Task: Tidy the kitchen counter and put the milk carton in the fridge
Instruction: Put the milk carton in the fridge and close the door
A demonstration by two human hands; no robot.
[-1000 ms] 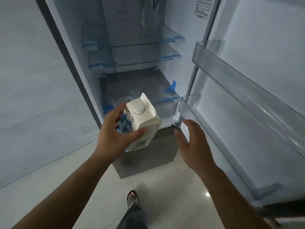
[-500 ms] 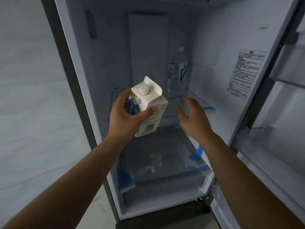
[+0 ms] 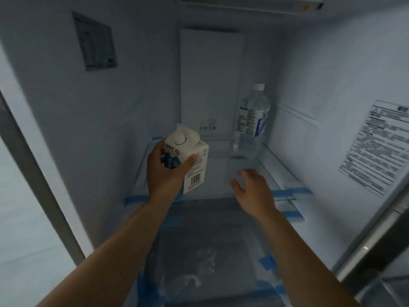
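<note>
Fridge leg is nearly done; counter tidy can't be judged, no counter in view.

Left hand (image 3: pixel 164 171) is wrapped round the milk carton (image 3: pixel 190 158): thumb on the near printed face, fingers behind. The carton is tilted, gable top leaning toward the back wall and barcode side facing the right hand. It's off the shelf, carried inside the open fridge compartment over the front-left part of the glass shelf (image 3: pixel 281 173). Not set down yet.

Right hand (image 3: pixel 252 189) is empty, fingers loosely spread, palm down, just right of the carton and apart from it. It hovers over the shelf's front edge; contact with the glass can't be told.

A water bottle (image 3: pixel 251 127) stands upright beyond and to the right of the grip, at the back-right of the same shelf, well clear of the carton. The shelf directly below and ahead of the grip looks free. Blue tape strips (image 3: pixel 285 192) sit on the shelf's front edge, below the right hand.

Left to do, my read: level the carton, lower it onto the glass, release, pull both hands out, shut the door. Main risk is setting it down tilted so it tips.
</note>
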